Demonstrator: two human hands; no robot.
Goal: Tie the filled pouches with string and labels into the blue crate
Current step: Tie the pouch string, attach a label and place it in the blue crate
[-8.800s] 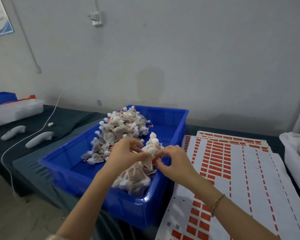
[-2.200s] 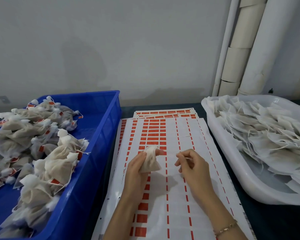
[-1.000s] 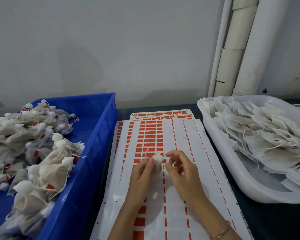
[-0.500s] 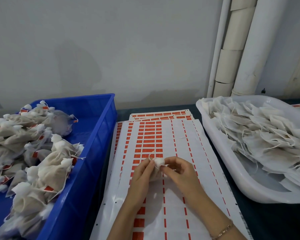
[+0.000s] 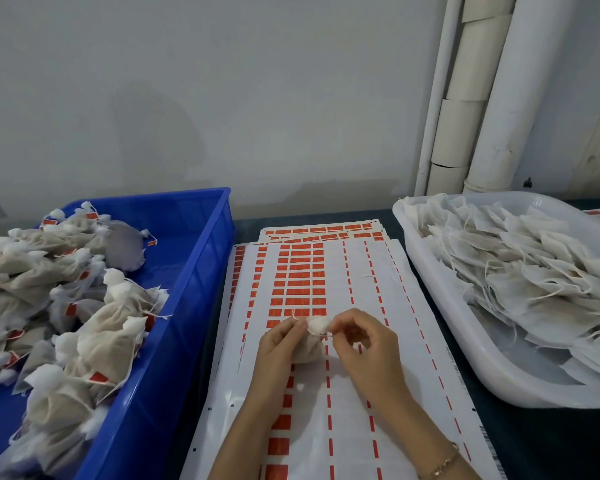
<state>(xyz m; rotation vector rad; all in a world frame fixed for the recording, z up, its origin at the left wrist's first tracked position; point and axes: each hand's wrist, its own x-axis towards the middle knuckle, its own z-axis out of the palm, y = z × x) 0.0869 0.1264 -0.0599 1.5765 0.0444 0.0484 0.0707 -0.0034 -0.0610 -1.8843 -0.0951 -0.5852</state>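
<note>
Small off-white mesh pouch, filled (image 5: 307, 344), is sitting between both hands, just above the white label sheet w/ orange-red stickers (image 5: 326, 271), mid-table. Neck is bunching into a white tuft at top; thin white string (image 5: 296, 315) is poking up beside it.

Left hand (image 5: 278, 348) is cupping the pouch body, thumb + fingers pinching at the neck. Right hand (image 5: 364, 351) is pinching a string end w/ thumb and forefinger at the neck's right side; other fingers curled loosely.

Judging: knot is being drawn tight, label prob. not on yet — can't tell.

Blue plastic crate (image 5: 201, 258) to the left is holding tied pouches; white plastic tub (image 5: 465, 341) to the right is holding flat untied ones.

Risks: string slipping from the fine pinch, so neck reopening and fill spilling; overpulling tearing the thin mesh.
</note>
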